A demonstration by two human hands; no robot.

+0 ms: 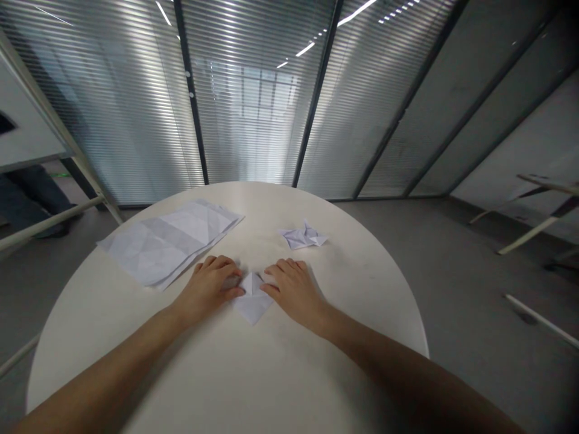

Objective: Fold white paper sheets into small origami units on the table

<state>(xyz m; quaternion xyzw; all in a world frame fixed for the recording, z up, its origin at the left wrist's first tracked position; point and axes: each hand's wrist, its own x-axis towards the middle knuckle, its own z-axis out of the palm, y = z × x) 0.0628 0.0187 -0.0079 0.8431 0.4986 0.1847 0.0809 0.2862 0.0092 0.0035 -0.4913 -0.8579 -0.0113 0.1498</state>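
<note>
A small folded piece of white paper lies on the round white table, with a raised pointed flap at its far side. My left hand grips its left edge, thumb and curled fingers closed on it. On the opposite edge, my right hand holds the paper the same way, the thumb reaching in toward the flap. Both hands rest low against the tabletop. Just beyond my right hand sits a folded paper figure with several points sticking up.
Creased white paper sheets lie stacked at the table's far left. The round table has its far edge near a glass wall with blinds. A whiteboard on a frame stands left, with a person's legs behind it.
</note>
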